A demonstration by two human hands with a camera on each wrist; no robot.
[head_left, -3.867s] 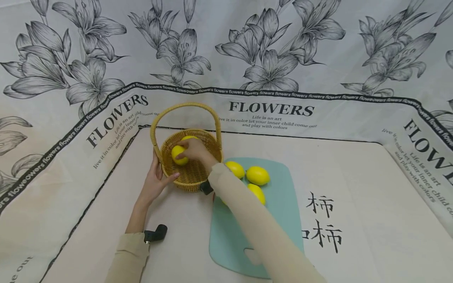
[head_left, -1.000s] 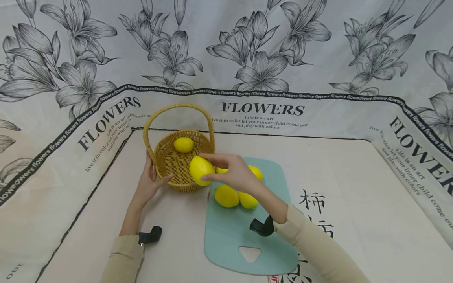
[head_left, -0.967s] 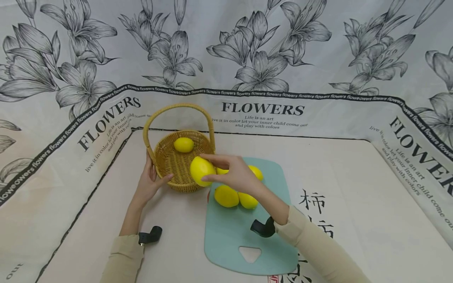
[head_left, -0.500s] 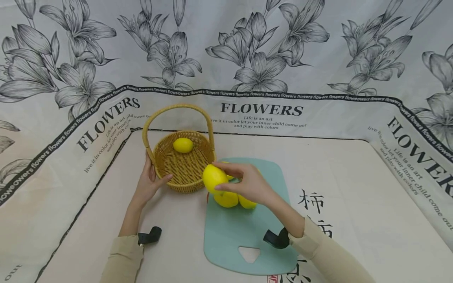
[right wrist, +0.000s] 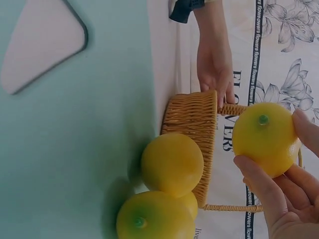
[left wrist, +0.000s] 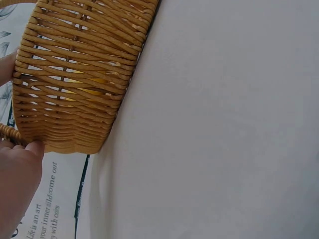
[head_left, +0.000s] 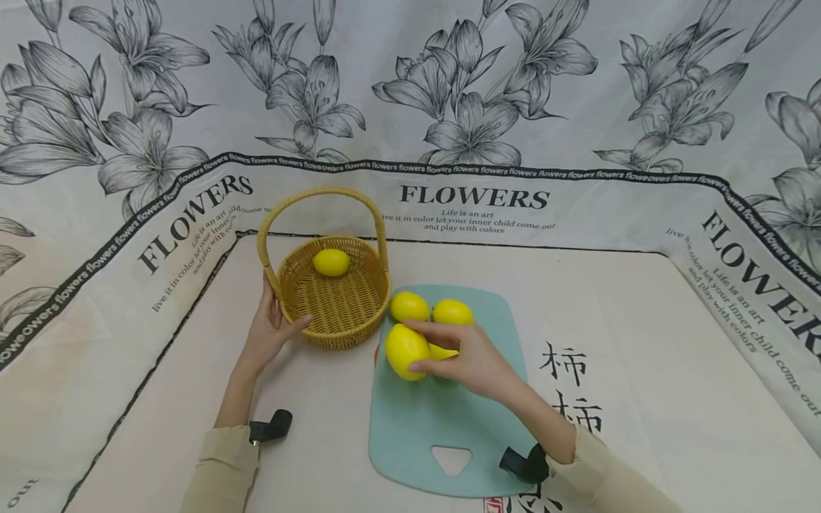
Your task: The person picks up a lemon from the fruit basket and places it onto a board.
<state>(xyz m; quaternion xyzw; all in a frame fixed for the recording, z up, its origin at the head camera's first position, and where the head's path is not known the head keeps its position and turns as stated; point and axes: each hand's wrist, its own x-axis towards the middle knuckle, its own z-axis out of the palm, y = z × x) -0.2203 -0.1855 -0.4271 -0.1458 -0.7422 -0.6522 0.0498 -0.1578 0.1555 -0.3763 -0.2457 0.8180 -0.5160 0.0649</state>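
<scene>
My right hand (head_left: 477, 360) pinches a yellow lemon (head_left: 406, 352) between thumb and fingers, over the upper part of a pale teal cutting board (head_left: 410, 427). The right wrist view shows the held lemon (right wrist: 264, 137) raised off the board. Two lemons sit side by side at the board's far end, a left one (head_left: 410, 306) and a right one (head_left: 453, 311); another lemon (head_left: 441, 353) is partly hidden by my right fingers. My left hand (head_left: 264, 335) grips the side of a woven basket (head_left: 343, 338), thumb over its rim. One lemon (head_left: 331, 262) lies inside, toward the back.
The basket's tall arched handle (head_left: 321, 191) rises above it, left of the board. Behind stands a hanging cloth (head_left: 474, 196) with flower drawings. The pale tablecloth (head_left: 641, 342) bears black printed characters right of the board.
The right hand, in the basket 3.9 seconds ago, has lifted a lemon out and carried it right and nearer, over the board. The left hand keeps its grip on the basket.
</scene>
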